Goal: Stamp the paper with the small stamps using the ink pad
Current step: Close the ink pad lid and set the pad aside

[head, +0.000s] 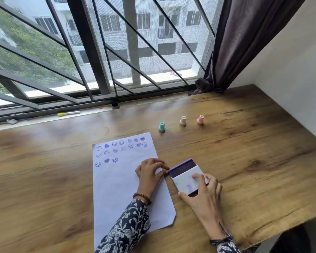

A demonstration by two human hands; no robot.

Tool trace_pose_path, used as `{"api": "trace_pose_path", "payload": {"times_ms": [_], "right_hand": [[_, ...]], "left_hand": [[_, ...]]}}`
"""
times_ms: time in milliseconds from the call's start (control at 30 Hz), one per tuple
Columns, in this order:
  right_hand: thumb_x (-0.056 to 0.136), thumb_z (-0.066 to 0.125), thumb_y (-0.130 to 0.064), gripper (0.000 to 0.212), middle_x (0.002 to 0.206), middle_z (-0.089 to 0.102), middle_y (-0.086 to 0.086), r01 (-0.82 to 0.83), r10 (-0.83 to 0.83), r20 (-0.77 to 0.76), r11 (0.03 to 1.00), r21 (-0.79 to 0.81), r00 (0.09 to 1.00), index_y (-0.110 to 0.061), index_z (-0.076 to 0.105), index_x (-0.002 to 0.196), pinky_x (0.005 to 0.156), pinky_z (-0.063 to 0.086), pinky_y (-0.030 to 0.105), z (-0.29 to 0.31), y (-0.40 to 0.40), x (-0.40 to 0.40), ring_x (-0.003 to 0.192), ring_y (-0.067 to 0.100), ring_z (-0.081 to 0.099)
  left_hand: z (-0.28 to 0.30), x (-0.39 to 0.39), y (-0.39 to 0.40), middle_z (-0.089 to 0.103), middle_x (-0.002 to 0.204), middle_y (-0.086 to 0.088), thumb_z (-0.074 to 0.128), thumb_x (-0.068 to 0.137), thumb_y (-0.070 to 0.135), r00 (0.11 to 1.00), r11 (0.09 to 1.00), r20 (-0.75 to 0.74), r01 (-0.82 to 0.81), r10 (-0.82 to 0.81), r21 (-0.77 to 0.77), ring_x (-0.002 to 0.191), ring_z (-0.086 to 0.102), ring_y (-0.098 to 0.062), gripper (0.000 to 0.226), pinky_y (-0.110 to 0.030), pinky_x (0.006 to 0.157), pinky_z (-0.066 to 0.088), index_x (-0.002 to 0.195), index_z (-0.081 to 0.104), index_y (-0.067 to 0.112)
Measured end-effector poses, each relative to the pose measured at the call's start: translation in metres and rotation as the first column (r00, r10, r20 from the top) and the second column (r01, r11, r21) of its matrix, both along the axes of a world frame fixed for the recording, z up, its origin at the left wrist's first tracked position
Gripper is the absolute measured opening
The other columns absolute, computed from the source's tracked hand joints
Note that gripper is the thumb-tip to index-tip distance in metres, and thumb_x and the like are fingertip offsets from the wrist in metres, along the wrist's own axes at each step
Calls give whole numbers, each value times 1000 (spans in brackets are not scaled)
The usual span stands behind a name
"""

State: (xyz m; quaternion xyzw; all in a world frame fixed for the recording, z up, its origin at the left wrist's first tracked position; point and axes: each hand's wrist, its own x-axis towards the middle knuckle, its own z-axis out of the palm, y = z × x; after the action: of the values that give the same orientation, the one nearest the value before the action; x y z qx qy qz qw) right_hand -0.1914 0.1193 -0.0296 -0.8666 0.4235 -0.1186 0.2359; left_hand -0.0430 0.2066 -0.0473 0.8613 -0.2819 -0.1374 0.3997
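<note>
Under the right hand (202, 193) sits the ink pad (187, 175), just beside the paper's (117, 181) right edge. That hand's fingers lie on the half-lowered lid, thumb at the near corner; the left hand (150, 172) pinches the pad's far-left corner with curled fingers. Whether the lid is going up or down I cannot tell. Either way, the step goes best if the base stays pinned flat while the lid swings, fingertips clear of the purple ink. Well beyond both hands stand three stamps, teal (162, 127), cream (182, 121) and pink (200, 119), untouched.
</note>
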Motion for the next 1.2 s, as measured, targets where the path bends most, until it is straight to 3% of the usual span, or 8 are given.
{"api": "trace_pose_path", "payload": {"times_ms": [400,533,700,933,1200], "right_hand": [[59,80,-37,62,125,41,15,-5,5,-4,999,38,1000,-20,54,113,94,35,40,0,-3,1,111,30,34],[61,78,-37,62,126,40,15,-15,16,-12,999,49,1000,-20,53,115,96,33,39,3,-3,2,113,31,33],[64,76,-40,64,131,39,14,-26,28,-27,998,57,999,-22,51,121,101,30,37,6,-4,8,120,30,31],[69,72,-46,68,139,33,9,-48,55,-80,996,80,995,-28,45,129,104,29,34,9,-9,8,125,27,26],[67,72,-47,68,138,35,9,-47,52,-82,996,72,995,-28,46,128,103,30,33,9,-11,14,124,27,26]], "left_hand": [[1,1,0,61,103,13,69,77,28,1000,1000,-18,13,-14,-20,109,44,-11,6,-46,99,29,82,72,28],[0,1,0,58,101,18,68,77,30,1000,1000,-5,10,-10,-9,106,40,-5,5,-39,95,24,82,71,31],[-1,0,0,53,98,25,67,77,33,999,1000,43,5,-6,25,103,35,0,4,-25,75,12,79,70,35],[-3,0,0,53,98,25,69,76,31,1000,1000,16,9,-9,0,104,36,0,4,-28,83,16,79,71,34],[-4,1,0,53,99,25,68,76,33,999,1000,32,15,-15,8,104,35,0,4,-24,78,12,79,70,34]]}}
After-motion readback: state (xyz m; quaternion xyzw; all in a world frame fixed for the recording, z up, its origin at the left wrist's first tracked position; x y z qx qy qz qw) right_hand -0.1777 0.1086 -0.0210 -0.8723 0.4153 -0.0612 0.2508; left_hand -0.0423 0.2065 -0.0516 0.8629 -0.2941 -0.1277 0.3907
